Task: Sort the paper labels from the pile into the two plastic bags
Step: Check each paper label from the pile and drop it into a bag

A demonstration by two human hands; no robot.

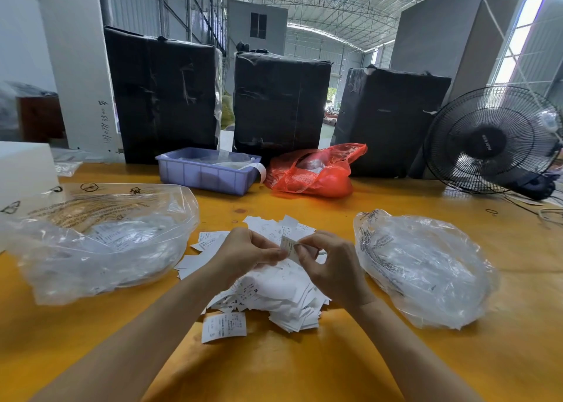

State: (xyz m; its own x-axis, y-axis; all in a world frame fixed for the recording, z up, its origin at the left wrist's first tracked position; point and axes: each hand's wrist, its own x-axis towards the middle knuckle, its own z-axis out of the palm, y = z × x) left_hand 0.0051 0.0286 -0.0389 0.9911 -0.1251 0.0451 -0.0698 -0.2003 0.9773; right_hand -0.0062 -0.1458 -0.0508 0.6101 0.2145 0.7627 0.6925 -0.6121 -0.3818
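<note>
A pile of white paper labels [283, 298] lies on the yellow table [304, 368] in front of me. Above the pile, my left hand [246, 254] and my right hand [330, 266] meet and both pinch one small paper label [288, 245] between thumb and fingers. A clear plastic bag [91, 243] with some labels inside lies open at the left. A second clear plastic bag [426, 267] lies at the right. One printed label [224, 327] sits apart at the pile's near edge.
Behind the pile stand a purple plastic bin [207, 173] and a red plastic bag [313, 173]. Three black wrapped boxes [280, 103] line the table's far edge. A black fan [493, 142] stands at the far right, a white box [24, 170] at the far left.
</note>
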